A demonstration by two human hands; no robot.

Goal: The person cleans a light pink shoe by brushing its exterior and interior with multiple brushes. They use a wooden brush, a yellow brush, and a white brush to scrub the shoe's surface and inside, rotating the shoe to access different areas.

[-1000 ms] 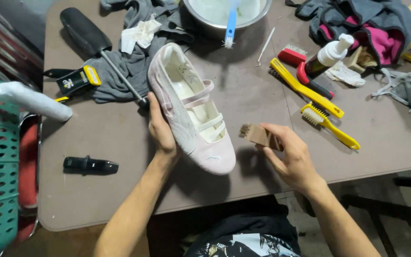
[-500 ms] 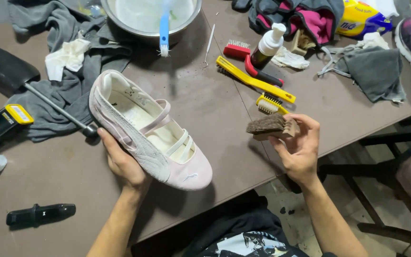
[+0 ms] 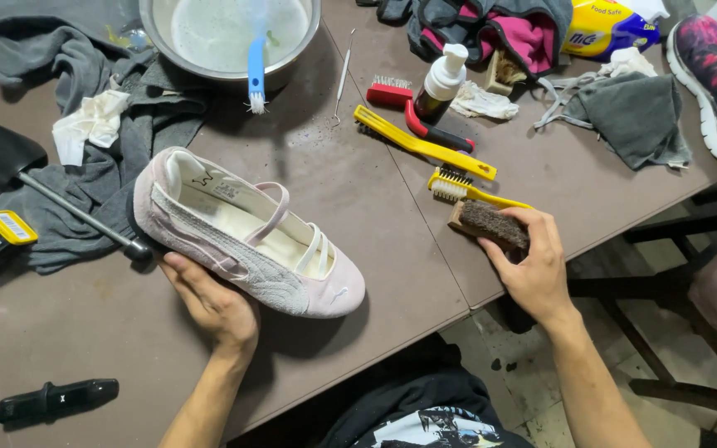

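Pink shoe (image 3: 246, 236) sole hidden underneath

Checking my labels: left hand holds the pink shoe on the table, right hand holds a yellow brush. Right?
Not quite. In the head view the left hand does hold the pink shoe, but the right hand holds a brown wooden brush; the yellow brush lies beside it on the table.

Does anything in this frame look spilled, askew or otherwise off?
Little does. Dark specks are scattered on the table below the metal bowl, like brushed-off grit. The blue brush hangs over the bowl's rim. The left hand tilts the pink shoe; the right hand holds a brown brush.
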